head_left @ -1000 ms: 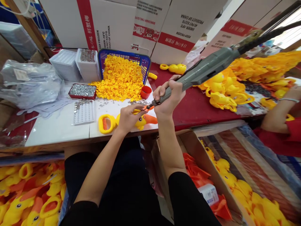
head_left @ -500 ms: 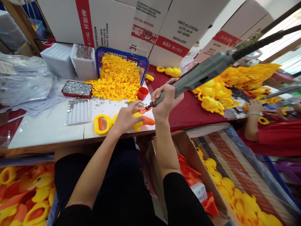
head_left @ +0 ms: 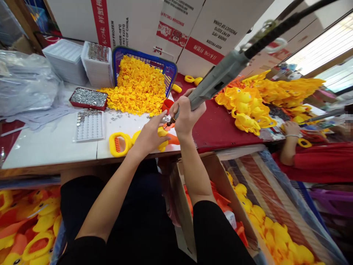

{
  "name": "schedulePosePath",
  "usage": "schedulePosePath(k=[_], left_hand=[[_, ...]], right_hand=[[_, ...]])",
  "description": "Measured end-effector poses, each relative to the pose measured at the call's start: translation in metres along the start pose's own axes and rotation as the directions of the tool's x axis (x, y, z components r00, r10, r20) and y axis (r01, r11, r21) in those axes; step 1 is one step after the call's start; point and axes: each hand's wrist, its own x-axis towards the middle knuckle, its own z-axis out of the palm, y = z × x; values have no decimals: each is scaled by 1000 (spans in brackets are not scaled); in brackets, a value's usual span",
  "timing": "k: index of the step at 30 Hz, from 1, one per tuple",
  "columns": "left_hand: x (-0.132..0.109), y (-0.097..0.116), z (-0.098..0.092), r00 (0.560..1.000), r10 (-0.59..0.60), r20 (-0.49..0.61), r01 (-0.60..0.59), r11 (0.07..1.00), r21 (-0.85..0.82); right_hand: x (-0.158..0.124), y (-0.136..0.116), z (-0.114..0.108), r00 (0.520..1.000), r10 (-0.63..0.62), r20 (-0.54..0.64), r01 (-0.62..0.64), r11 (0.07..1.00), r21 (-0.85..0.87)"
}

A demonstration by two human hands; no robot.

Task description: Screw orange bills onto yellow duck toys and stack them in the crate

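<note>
- Near the front edge of the white-and-red-covered table point(head_left: 55, 141) lies a yellow plastic duck-shaped toy point(head_left: 135, 137) with a ring handle and an orange bill point(head_left: 173, 139), its handle toward the left.
- The left hand point(head_left: 149, 135) is draped over the toy's middle, thumb and forefinger spread well apart.
- The right hand point(head_left: 188, 115) is wrapped around a long grey electric screwdriver point(head_left: 216, 81), which slants up to a thick black cord point(head_left: 275, 35); its tip points down at the orange part, but whether they touch I cannot tell.
- Just behind the hands stands a small red plastic cup point(head_left: 167, 104).
- Behind it, a blue mesh plastic basket point(head_left: 169, 78) on its side spills small yellow plastic pieces point(head_left: 140, 88) onto the table.
- Left of that heap sits a shallow red tray point(head_left: 102, 108) of small silvery metal parts point(head_left: 88, 98), with a white plastic tray of round cells point(head_left: 91, 127) in front.
- On the right, more yellow toys point(head_left: 245, 108) are piled; farther off, a co-worker's hand point(head_left: 291, 129) rests near other yellow parts.
</note>
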Motion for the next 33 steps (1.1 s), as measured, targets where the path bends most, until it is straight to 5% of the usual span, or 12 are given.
schedulePosePath(k=[5,14,29,33], left_hand=[[-2,-6,6,997,75,-33,-75,997,12],[-4,5,4,999,22,-48,-16,992,124],[1,9,-1,998,-56,32,48,975,216],[-3,15,-3,992,-92,84,57,937,346]], right_hand=[[3,2,-1,986,89,140,-88,996,-15],[3,-3,-1,922,122,367,-155,986,61],[9,3,-7,833,137,536,-259,952,161],[12,5,-8,921,100,377,-176,969,173]])
